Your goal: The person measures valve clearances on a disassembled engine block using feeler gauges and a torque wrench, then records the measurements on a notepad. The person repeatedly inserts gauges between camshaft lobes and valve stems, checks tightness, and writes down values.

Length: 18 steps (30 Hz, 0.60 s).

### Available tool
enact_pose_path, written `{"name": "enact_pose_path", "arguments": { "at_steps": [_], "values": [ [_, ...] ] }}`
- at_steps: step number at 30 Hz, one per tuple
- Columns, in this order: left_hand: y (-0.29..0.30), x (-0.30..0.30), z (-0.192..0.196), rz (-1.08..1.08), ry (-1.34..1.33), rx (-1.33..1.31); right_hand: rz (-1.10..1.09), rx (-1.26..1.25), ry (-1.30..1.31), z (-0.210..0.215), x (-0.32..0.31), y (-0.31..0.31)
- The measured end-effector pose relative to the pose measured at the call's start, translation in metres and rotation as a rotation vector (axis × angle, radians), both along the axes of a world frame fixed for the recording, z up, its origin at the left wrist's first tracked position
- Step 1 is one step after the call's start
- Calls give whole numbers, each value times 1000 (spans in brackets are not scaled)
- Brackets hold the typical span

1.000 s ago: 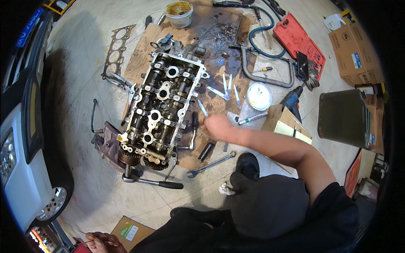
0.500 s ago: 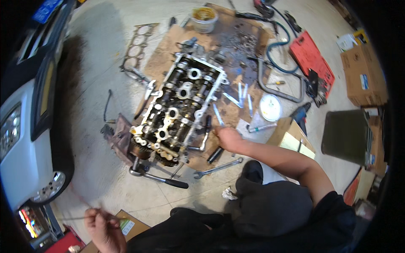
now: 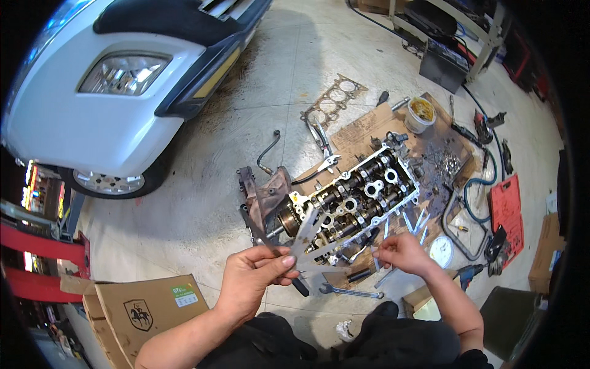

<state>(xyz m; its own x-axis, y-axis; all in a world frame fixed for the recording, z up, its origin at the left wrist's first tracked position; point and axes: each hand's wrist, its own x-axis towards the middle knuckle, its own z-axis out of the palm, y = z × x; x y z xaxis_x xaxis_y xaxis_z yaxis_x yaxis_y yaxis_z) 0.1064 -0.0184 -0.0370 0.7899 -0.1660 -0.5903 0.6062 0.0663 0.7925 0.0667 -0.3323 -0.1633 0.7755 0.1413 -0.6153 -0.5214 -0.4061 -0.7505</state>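
A feeler gauge (image 3: 302, 237) with thin metal blades fanned out is gripped by my left hand (image 3: 252, 278), thumb on top, above the near left end of the cylinder head. My right hand (image 3: 404, 253) is closed in a pinch beside the head's near edge; a thin pale strip shows at its fingertips, but I cannot tell whether it is held. The cylinder head (image 3: 359, 203), with exposed camshafts, lies slantwise on cardboard. Beneath my hands are a black-handled tool (image 3: 359, 275) and a combination wrench (image 3: 350, 291). The gauge blades partly hide the head's near end.
A white car (image 3: 117, 117) stands at left. Near it are a head gasket (image 3: 335, 98) and a rusty manifold-like part (image 3: 267, 190). A tub (image 3: 421, 115), hose (image 3: 473, 200) and red case (image 3: 507, 215) lie right. A cardboard box (image 3: 147, 307) sits lower left.
My left hand has risen from the lower left to in front of the cylinder head, with the gauge blades now fanned. My right hand stays near the head. The view has swung left.
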Motion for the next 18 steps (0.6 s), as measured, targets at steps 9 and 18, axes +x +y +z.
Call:
{"name": "enact_pose_path", "arguments": {
  "at_steps": [9, 18],
  "values": [
    [-8, -4, 0, -108, 9, -33, 40, 415, -55, 116, 66, 62],
    [-4, -9, 4, -200, 3, -17, 105, 528, -45, 117, 63, 84]
  ]
}}
